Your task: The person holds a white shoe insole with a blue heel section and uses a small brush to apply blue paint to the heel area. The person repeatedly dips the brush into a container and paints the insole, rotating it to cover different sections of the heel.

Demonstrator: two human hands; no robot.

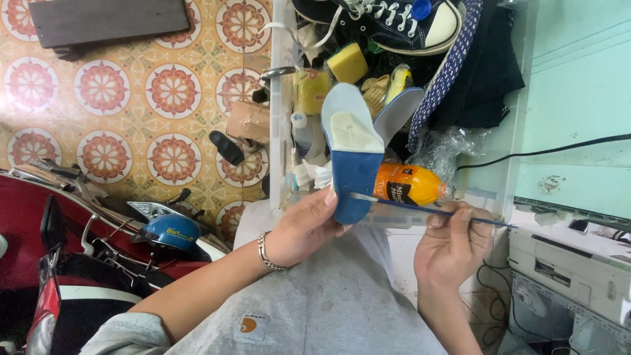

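Note:
My left hand (303,227) grips the lower end of a blue shoe insole (351,151), held upright over my lap, with a pale whitish patch on its upper half. My right hand (450,243) pinches a thin blue brush (420,209), whose tip touches the insole's lower part near my left thumb. A silver bracelet (266,252) circles my left wrist. A second pale insole (397,112) sits just behind the blue one.
A clear plastic bin (281,98) holds a dark sneaker (388,20), yellow sponges (347,62), an orange bottle (407,184) and rags. A patterned tile floor (131,92), a red motorbike (39,230) with a blue helmet (172,231) lie left. A white printer (572,263) stands right.

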